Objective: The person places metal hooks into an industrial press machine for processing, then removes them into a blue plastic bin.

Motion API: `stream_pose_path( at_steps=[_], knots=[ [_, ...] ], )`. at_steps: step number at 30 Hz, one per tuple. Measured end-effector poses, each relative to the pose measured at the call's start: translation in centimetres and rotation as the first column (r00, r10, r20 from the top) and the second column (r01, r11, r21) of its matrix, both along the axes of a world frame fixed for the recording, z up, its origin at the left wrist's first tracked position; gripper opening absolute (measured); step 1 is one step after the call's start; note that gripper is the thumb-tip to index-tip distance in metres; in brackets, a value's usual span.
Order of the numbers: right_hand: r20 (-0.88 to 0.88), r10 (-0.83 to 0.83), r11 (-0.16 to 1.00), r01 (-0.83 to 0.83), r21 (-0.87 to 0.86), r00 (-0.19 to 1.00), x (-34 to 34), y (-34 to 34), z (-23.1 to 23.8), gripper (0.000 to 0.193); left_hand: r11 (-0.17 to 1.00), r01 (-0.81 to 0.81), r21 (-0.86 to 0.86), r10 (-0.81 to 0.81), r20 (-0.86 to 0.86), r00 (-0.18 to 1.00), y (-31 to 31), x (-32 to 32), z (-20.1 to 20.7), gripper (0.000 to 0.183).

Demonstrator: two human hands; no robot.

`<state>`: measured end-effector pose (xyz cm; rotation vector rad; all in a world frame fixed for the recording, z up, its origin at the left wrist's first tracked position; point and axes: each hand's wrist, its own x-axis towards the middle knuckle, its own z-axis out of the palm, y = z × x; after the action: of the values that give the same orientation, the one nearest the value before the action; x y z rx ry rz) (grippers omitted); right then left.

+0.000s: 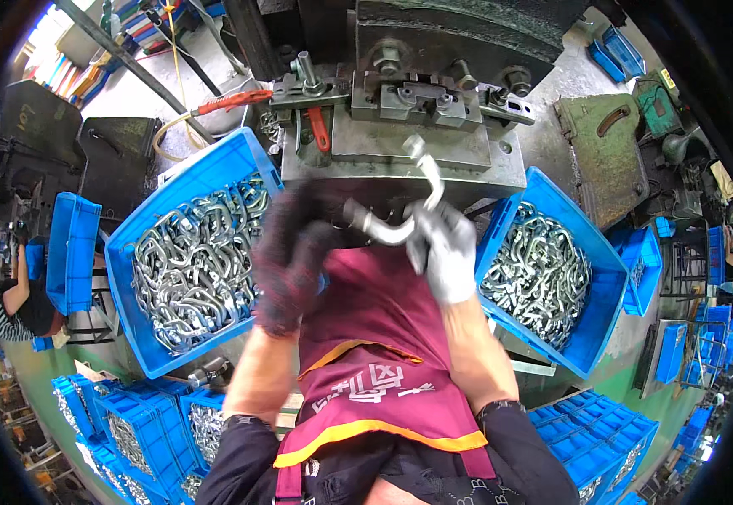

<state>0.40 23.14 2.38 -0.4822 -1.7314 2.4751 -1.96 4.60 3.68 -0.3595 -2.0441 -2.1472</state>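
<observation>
Dark shirt (244,459) — cut off | left hand (289,268) blurred, grip unclear | right hand (446,251) — gripping bent tube (434,181)

A metalworking factory; a heavy grimy machine (459,25) stands at the far edge of the steel bed (366,150); blue bins (609,316) heaped with bent metal parts (194,269) flank the bed's left and right edges; loaded blue crates (168,425) stand stacked nearby

Near centre, the left hand (289,268) is blurred, as is the pipe (435,183), partly covered by the right hand (449,248). The lower edge crops the shirt (528,454).
</observation>
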Motion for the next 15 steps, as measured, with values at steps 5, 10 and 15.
stream_pose_path(
  at_steps=[5, 10, 15],
  knots=[
    [-0.07, -0.27, 0.962, 0.265, -0.066, 0.96, -9.3, 0.8, -1.2, 0.031, 0.247, 0.034, -0.968, 0.267, 0.102, 0.958, -11.2, -2.5, -6.4, 0.067],
    [0.018, -0.294, 0.953, 0.295, -0.067, 0.955, -12.9, 0.7, -1.3, 0.03, -0.104, 0.237, -0.966, 0.001, 0.238, 0.971, -10.2, -1.0, -7.2, 0.067],
    [0.014, -0.298, 0.953, 0.298, -0.045, 0.955, -13.7, 1.5, -1.3, 0.024, 0.049, 0.414, -0.909, 0.084, 0.417, 0.905, -11.1, -3.6, -8.4, 0.054]
  ],
)
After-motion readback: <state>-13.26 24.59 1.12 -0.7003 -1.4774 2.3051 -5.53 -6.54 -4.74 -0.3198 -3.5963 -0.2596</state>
